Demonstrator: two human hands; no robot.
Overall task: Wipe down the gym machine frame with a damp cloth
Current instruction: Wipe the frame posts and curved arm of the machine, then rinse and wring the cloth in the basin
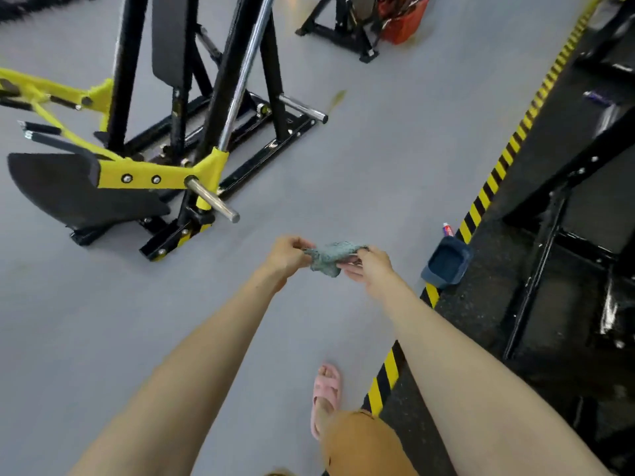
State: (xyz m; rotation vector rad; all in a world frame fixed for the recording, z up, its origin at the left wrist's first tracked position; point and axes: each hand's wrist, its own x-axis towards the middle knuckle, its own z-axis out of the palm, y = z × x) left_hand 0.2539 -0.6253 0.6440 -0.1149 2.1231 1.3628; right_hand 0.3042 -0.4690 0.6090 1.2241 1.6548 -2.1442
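Open grey floor (360, 173) between machine frame (171, 182) and striped edge (485, 188); left hand (287, 255), right hand (372, 266) pinched on cloth (330, 257).

The cloth (331, 257) is a small grey-green rag, crumpled and bunched, held in the air close to the centre of the view. The left hand (287, 254) pinches its 9 o'clock end and the right hand (369, 266) holds its 3 o'clock end, thumb on top, so it hangs loosely between them with a fold sagging toward 6 o'clock. The gym machine frame (161, 178) stands at 10 o'clock from the cloth, well apart from it. It is built of black uprights and base rails, with yellow arms and brackets and bare chrome pegs.
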